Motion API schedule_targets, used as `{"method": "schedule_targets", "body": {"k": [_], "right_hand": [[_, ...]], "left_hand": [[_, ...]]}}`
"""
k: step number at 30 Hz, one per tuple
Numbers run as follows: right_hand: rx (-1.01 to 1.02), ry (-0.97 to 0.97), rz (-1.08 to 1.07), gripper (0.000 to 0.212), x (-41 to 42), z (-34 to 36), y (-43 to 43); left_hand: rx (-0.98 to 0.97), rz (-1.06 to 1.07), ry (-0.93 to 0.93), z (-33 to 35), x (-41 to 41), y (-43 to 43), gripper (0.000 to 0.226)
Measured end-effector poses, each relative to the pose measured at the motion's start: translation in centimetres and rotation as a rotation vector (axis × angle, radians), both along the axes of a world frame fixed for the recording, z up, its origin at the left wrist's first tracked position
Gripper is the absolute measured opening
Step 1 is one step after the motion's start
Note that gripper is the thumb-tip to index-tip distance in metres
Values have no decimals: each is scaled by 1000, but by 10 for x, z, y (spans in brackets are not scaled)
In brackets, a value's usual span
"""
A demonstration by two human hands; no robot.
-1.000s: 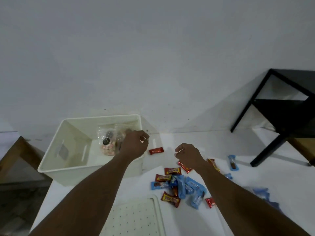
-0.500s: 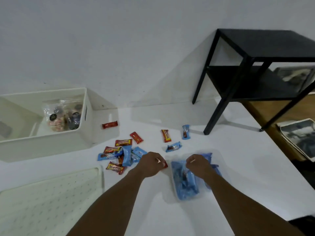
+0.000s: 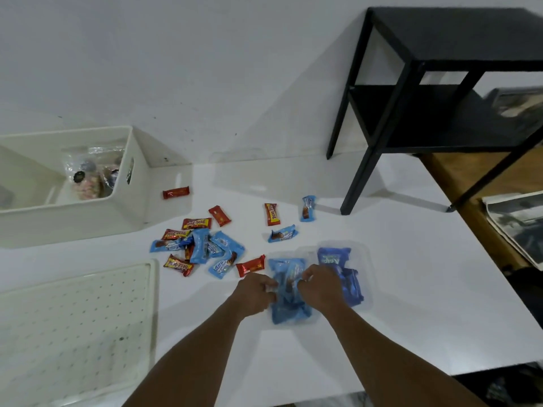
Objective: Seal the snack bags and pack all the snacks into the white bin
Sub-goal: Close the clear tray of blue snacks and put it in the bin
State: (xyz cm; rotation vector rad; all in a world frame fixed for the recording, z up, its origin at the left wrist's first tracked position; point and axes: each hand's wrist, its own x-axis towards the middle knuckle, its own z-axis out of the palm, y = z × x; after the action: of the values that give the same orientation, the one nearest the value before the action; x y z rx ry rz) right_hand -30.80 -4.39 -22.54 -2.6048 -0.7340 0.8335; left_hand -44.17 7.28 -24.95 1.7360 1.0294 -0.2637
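Observation:
A clear snack bag of blue-wrapped snacks [image 3: 289, 309] lies on the white table near me. My left hand [image 3: 255, 290] pinches its left edge and my right hand [image 3: 318, 282] pinches its right edge. A second clear bag with dark blue packets [image 3: 342, 264] lies just to its right. Several loose red and light blue wrapped snacks [image 3: 199, 248] are scattered between the bags and the white bin [image 3: 135, 198]. The bin stands at the left and holds a clear bag of mixed sweets [image 3: 88, 177].
A white perforated lid [image 3: 73, 324] lies at the near left. A black side table [image 3: 440, 83] stands at the back right, its legs on the white table. The white table's right edge runs diagonally past a wooden surface with a newspaper [image 3: 520, 227].
My left hand has left the bin, where the bag of mixed sweets now lies. My view swung right, and both hands came down and took hold of the bag of blue snacks.

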Motion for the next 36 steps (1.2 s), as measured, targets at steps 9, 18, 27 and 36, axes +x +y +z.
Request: {"method": "schedule_targets", "body": {"k": [9,18,27,36], "right_hand": [[54,164,-66,31,-8,1,13],[312,64,-145,14,45,31,1],[347,105,-258,21,96,23,-75],[457,365,-325,27,93,8,-88]], "left_hand": [[-4,104,-18,8,-12,8,32],[57,55,-209,49,28,16,25],[126,-122,-243,26,90,-42,32],[-121,-97,-249,16,93,-52,54]]}}
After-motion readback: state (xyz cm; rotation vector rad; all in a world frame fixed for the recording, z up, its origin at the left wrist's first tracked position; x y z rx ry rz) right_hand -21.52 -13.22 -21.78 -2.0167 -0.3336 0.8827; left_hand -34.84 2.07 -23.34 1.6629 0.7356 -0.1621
